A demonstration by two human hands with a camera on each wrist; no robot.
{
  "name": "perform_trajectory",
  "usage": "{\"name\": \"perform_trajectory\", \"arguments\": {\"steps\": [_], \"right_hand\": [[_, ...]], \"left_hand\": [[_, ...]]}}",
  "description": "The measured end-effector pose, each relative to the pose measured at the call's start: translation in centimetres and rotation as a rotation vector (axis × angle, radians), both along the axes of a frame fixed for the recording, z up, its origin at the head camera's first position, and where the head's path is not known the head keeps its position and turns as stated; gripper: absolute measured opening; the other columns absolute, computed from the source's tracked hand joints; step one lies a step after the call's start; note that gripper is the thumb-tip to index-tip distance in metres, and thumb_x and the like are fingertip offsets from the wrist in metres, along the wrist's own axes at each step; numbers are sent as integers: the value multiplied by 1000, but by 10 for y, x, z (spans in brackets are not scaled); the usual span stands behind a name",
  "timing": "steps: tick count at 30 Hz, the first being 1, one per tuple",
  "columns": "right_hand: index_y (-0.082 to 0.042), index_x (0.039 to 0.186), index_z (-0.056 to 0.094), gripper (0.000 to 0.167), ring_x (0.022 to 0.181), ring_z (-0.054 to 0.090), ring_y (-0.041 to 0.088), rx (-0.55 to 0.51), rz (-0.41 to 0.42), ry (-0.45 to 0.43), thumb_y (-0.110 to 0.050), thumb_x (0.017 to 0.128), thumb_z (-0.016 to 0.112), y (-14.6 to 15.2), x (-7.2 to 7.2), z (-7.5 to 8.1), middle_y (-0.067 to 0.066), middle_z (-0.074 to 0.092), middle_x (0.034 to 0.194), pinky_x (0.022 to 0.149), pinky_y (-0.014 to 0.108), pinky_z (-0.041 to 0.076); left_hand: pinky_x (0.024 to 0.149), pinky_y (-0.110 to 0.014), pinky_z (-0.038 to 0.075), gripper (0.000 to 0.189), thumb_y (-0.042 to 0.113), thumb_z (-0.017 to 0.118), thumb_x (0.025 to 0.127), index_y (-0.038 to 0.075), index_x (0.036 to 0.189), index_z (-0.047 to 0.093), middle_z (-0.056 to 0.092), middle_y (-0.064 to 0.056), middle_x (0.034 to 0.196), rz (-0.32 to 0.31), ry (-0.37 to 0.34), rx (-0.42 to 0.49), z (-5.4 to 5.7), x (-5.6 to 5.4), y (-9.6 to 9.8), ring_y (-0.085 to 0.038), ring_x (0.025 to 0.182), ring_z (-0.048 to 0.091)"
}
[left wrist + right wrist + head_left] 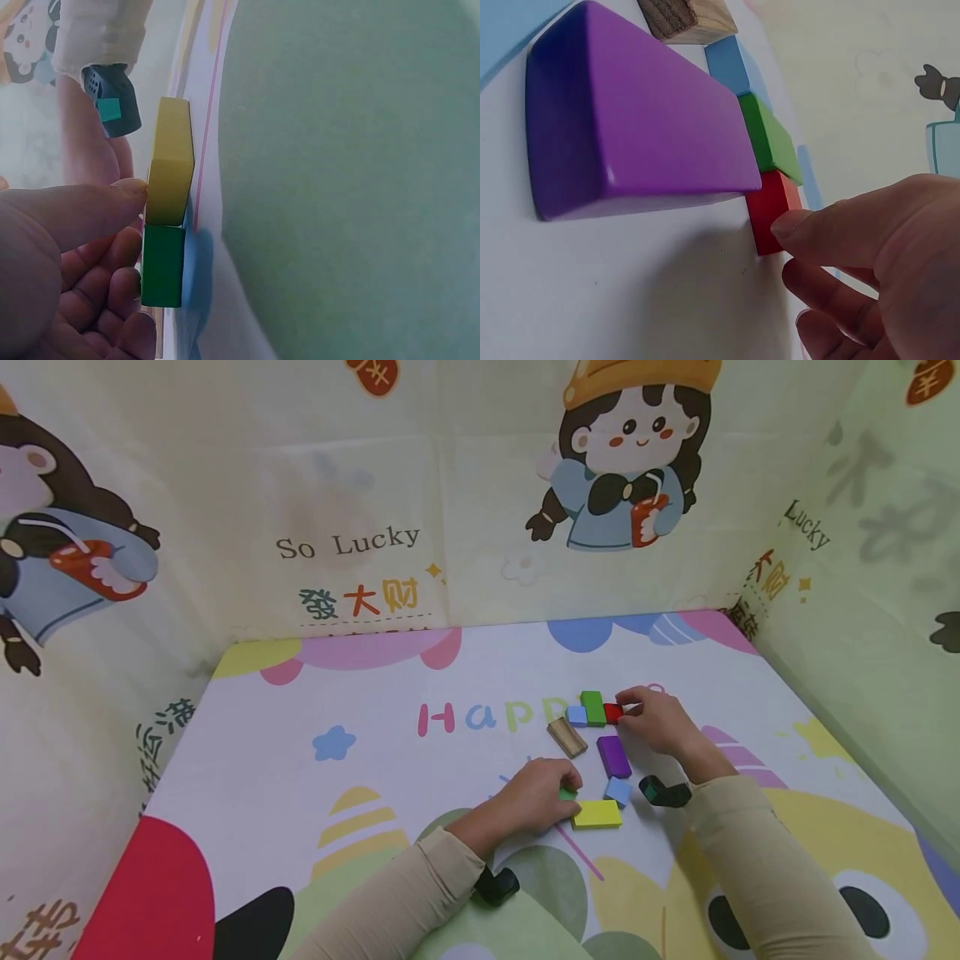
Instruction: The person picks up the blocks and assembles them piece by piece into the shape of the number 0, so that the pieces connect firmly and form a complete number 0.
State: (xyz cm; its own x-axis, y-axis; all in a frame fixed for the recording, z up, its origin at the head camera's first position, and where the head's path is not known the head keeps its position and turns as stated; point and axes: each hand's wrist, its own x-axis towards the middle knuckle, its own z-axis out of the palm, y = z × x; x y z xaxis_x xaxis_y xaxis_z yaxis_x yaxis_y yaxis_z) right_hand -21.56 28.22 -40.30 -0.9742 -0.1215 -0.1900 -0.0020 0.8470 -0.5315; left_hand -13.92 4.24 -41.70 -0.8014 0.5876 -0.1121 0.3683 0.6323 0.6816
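Note:
In the head view, my left hand [536,797] curls round a small green block [567,793], its thumb tip against the left end of a yellow block [597,814]. The left wrist view shows the green block [163,266] end to end with the yellow block [171,161], several fingers curled beside it. My right hand [656,722] pinches a red block [613,713] between thumb and forefinger. That red block [772,214] touches a green block [770,139], which has a light blue block [735,66] on its other side.
A purple block [614,757] lies between the two hands, with a light blue block [618,792] just nearer. To its left is a brown wooden block [567,737]. Dark wrist devices [665,792] hang under both sleeves. Printed cloth walls [480,527] surround the patterned table [262,760].

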Motion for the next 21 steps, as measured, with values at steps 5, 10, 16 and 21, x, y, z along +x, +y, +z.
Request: {"name": "perform_trajectory", "arguments": {"steps": [5, 10, 16, 21], "right_hand": [[1, 139, 53, 44, 120, 54, 45, 0, 11, 10, -12, 97, 61, 1, -1, 0, 27, 55, 133, 96, 56, 47], [1, 139, 53, 45, 120, 54, 44, 2, 18, 12, -11, 97, 62, 0, -1, 0, 26, 55, 134, 97, 57, 46], [2, 136, 56, 44, 118, 55, 43, -13, 38, 19, -11, 95, 64, -1, -4, -1, 25, 58, 130, 97, 56, 47], [2, 133, 58, 44, 116, 58, 42, -24, 54, 22, -11, 93, 68, -6, -6, -1, 24, 61, 127, 96, 54, 48]], "left_hand": [[87, -20, 46, 19, 17, 79, 88, 12, 103, 68, 64, 8, 93, 2, 1, -8, 2, 0, 1, -6, 90, 55], [87, -20, 46, 19, 18, 79, 88, 12, 104, 68, 63, 9, 93, 4, 3, -17, 2, 1, 1, -7, 90, 54], [87, -20, 46, 19, 18, 78, 88, 13, 104, 68, 63, 9, 93, 4, -1, -24, 1, 0, 0, -6, 90, 54], [87, -20, 46, 19, 18, 78, 89, 14, 104, 68, 63, 10, 94, 4, -14, -33, 1, -1, 1, -6, 91, 54]]}}
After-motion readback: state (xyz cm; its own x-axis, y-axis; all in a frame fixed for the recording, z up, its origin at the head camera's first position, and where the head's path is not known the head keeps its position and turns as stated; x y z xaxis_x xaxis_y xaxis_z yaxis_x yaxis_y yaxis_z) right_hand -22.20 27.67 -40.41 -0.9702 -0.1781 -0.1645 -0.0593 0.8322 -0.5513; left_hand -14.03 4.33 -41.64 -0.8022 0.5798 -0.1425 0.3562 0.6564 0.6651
